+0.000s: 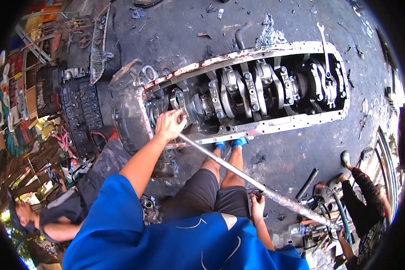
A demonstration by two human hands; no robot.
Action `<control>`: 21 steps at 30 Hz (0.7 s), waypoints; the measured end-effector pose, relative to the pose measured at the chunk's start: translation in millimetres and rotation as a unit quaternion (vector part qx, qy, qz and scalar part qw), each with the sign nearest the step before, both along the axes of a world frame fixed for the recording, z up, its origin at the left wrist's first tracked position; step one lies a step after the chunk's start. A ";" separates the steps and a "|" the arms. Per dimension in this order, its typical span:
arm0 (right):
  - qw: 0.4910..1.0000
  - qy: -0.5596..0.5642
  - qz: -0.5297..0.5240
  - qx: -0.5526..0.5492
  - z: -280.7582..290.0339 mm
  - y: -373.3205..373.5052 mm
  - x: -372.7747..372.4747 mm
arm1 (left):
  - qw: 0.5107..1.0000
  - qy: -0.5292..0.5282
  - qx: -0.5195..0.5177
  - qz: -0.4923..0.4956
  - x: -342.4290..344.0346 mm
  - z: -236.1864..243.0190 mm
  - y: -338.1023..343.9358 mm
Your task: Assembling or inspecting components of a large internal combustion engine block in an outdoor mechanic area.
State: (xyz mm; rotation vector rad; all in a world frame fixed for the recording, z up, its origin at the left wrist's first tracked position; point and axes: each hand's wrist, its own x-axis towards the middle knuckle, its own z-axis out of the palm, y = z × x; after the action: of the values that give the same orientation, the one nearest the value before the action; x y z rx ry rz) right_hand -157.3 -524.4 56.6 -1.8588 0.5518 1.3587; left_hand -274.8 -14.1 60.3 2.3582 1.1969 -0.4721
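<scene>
In front of me lies an engine block (297,120) with its crankshaft (233,90) and bearing caps exposed. My left hand (170,125) is over its near left part, with fingers curled around the head end of a long metal bar (238,173). The bar slants from there down to the right, past my legs. My right hand (257,208) is closed beside the bar's middle, at a small dark piece I cannot make out. Another person's hand (344,238) is at the bar's far lower-right end. What the bar's head sits on is hidden under my left hand.
A combination wrench (324,45) lies across the block's right end. Left stand another dark engine part (81,108) and piled scrap. One person (58,216) is low at the left; another (369,207) stands at the right. A dark rod (307,183) lies on the floor.
</scene>
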 end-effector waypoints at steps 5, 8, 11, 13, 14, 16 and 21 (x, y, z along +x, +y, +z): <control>0.998 -0.051 -0.014 -0.016 -22.2 -5.3 -11.1 | 0.996 -0.021 -0.040 0.080 4.8 -4.4 -0.3; 0.999 -0.034 -0.014 -0.017 -23.0 -1.5 -12.1 | 0.996 -0.023 -0.046 0.074 1.7 -6.1 2.0; 0.995 -0.070 0.059 -0.031 -23.8 -0.9 -17.3 | 0.992 -0.066 -0.059 0.093 -0.5 -10.5 -4.9; 0.988 -0.080 0.128 -0.042 -22.6 9.9 -19.4 | 0.992 -0.052 -0.066 0.093 -4.3 -11.1 -1.7; 0.984 -0.059 0.159 -0.053 -18.9 20.9 -18.9 | 0.993 -0.049 -0.056 0.090 -6.3 -8.5 0.0; 0.975 -0.045 0.214 -0.042 -2.4 44.9 -16.9 | 0.993 -0.049 -0.056 0.088 -4.7 -6.3 0.4; 0.906 -0.131 0.403 -0.011 16.1 56.8 -45.2 | 0.992 -0.084 -0.019 0.089 -6.1 -6.5 -0.5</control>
State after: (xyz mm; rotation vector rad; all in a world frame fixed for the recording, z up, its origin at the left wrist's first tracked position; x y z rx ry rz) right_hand -202.5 -467.6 72.7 -2.3564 -0.4065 1.5411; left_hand -281.0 -14.6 53.8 2.1865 1.2919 -0.2304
